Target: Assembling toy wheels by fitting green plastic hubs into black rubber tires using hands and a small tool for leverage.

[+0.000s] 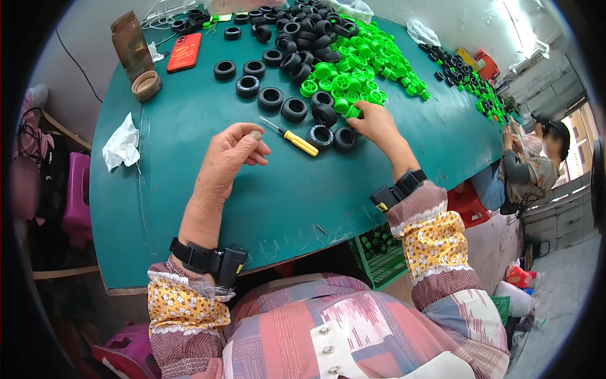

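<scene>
My left hand (pixel 230 155) hovers above the green table, its fingers curled in and the thumb against them, with nothing seen in it. My right hand (pixel 379 126) reaches to the near edge of a heap of bright green plastic wheel rims (pixel 372 54), its fingertips closed on one green wheel rim (pixel 352 112). Just below that hand lie a black rubber tire (pixel 345 139) and another tire with pale lettering (pixel 320 136). Between my hands rests a screwdriver (pixel 299 143) with a yellow handle, its shaft pointing up and left.
More black tires (pixel 309 31) are piled at the back, some loose nearer me. At the left stand a brown bottle (pixel 131 47) and its cap (pixel 146 86), a red phone (pixel 184 52) and crumpled tissue (pixel 121 144). A green crate (pixel 385 268) sits under the table edge. Another person (pixel 536 158) works at the far right.
</scene>
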`<move>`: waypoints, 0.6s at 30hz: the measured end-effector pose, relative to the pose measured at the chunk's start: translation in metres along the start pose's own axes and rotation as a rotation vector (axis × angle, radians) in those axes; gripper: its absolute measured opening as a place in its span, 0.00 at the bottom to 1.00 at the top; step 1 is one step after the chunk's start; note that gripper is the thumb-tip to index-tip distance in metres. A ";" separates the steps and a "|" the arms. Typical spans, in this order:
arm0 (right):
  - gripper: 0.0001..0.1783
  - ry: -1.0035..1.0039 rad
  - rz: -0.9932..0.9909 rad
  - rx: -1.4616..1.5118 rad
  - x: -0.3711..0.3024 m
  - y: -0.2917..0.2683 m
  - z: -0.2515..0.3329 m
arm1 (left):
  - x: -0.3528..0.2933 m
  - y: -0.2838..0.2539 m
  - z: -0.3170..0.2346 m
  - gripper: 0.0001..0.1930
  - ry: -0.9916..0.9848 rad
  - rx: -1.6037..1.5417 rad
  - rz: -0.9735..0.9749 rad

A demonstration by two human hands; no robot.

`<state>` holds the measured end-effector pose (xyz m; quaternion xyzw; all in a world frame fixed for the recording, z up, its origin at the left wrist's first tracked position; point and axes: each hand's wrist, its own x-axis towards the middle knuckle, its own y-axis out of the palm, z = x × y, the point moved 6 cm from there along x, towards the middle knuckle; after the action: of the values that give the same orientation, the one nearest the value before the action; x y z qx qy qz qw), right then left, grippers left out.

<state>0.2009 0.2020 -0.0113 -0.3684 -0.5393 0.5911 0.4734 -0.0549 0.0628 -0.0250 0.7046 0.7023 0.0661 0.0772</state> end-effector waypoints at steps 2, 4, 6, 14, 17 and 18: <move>0.24 0.002 -0.016 0.244 -0.007 -0.014 0.008 | 0.000 0.002 0.000 0.14 -0.020 0.014 0.019; 0.24 -0.049 0.008 0.556 -0.016 -0.024 0.021 | -0.001 0.007 0.002 0.14 -0.031 0.015 0.050; 0.24 -0.162 0.062 0.964 -0.025 -0.024 0.044 | -0.002 0.011 0.004 0.15 -0.028 0.029 0.082; 0.20 -0.330 0.199 1.409 -0.060 -0.002 0.140 | -0.006 0.016 0.003 0.19 -0.037 -0.130 0.184; 0.20 -0.330 0.191 1.445 -0.062 0.014 0.155 | -0.005 0.016 0.003 0.18 -0.036 -0.270 0.207; 0.20 -0.323 0.186 1.443 -0.062 0.017 0.157 | -0.005 0.014 0.003 0.18 -0.043 -0.271 0.203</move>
<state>0.0669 0.0979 -0.0095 0.0813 -0.0466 0.8826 0.4607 -0.0400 0.0574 -0.0254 0.7562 0.6105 0.1527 0.1795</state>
